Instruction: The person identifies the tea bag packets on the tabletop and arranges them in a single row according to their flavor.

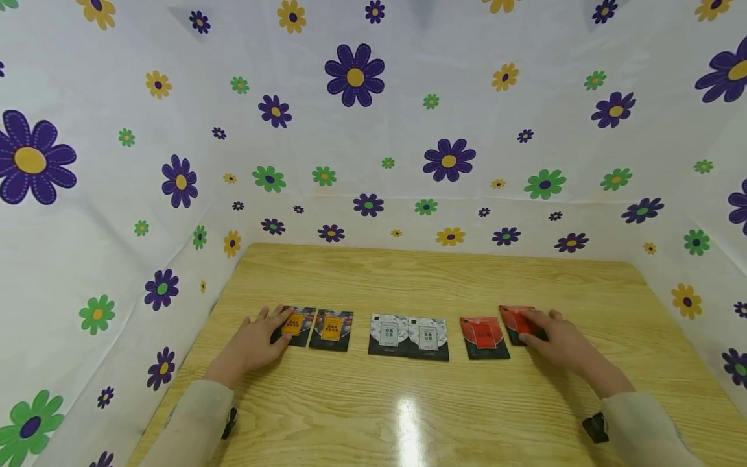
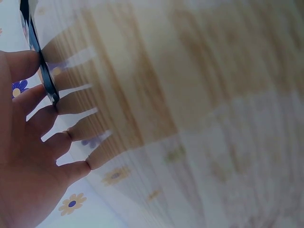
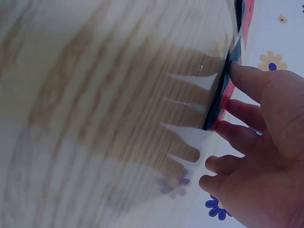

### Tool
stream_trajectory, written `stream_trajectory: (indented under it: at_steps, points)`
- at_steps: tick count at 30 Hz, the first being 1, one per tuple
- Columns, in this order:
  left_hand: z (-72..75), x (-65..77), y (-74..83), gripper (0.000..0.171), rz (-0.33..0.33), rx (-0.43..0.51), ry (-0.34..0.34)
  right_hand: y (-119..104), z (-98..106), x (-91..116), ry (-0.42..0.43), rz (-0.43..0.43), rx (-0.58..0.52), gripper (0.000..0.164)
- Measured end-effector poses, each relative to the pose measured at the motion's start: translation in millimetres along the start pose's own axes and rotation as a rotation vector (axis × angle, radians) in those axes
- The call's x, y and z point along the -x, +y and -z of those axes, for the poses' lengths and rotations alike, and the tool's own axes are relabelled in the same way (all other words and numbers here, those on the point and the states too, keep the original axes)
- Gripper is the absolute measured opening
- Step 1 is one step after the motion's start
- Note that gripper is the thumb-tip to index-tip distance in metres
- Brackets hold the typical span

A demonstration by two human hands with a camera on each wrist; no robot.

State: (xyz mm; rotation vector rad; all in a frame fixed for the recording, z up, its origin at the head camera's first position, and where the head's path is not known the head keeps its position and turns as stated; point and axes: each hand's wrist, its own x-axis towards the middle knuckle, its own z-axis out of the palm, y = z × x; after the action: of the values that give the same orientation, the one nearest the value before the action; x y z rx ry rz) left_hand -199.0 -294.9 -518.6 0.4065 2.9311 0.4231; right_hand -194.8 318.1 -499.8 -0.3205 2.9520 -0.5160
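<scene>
Two packets with orange labels lie on the left of the table. My left hand (image 1: 257, 340) rests with spread fingers on the outer orange-labelled packet (image 1: 300, 327), thumb near its lower edge. Beside it is the other orange-labelled packet (image 1: 331, 329). At the right, my right hand (image 1: 557, 340) touches the outer red packet (image 1: 515, 319) with thumb and fingertips, covering its right part; this packet is slightly tilted. The inner red packet (image 1: 484, 337) lies just left of it. In the right wrist view, the red packet (image 3: 227, 92) shows edge-on under the thumb and first fingers.
Between these pairs, a white packet (image 1: 388, 335) and a second white packet (image 1: 428, 338) lie side by side, their edges meeting. All sit in a row on the wood-grain table (image 1: 350, 402). White flower-print cloth (image 1: 397, 130) encloses the back and sides.
</scene>
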Motion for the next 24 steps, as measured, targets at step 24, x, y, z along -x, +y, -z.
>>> stream_trajectory:
  at_steps: [24]
  points:
    - [-2.4, -0.5, -1.8, 0.062, -0.003, -0.002, 0.022, -10, -3, 13, 0.009, 0.038, 0.024, 0.061]
